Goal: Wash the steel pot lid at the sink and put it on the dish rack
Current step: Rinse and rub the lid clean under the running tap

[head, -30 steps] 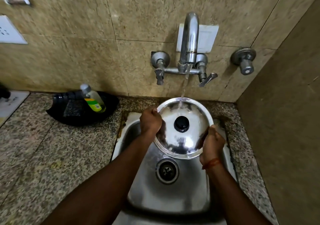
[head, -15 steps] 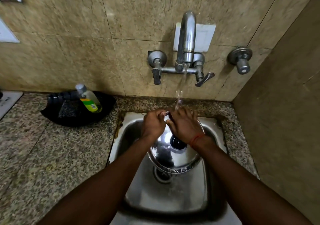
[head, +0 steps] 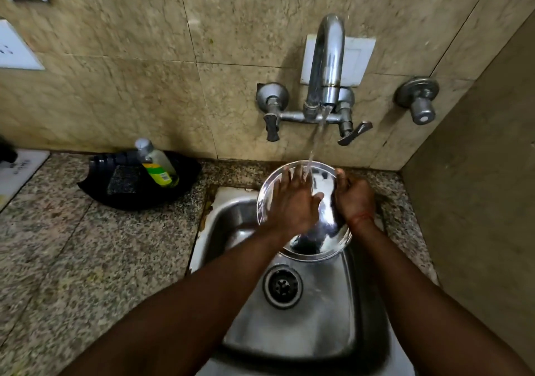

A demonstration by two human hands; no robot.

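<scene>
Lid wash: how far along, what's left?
Mid-wash. Done: the tap is running and the steel lid is under the stream over the sink. In hand: the right hand grips the rim while the left hand lies flat on the lid's surface, under the water. Left: finish rinsing, shut the tap, move it to the rack, which isn't in view.

Glossy mirror-steel pot lid (head: 324, 225), wet, brushed steel sink (head: 304, 326), shiny chrome tap (head: 327, 66), speckled polished granite desk (head: 86, 260), smooth beige stone wall tiles (head: 144, 86), clear plastic bottle (head: 157, 163) far left
</scene>
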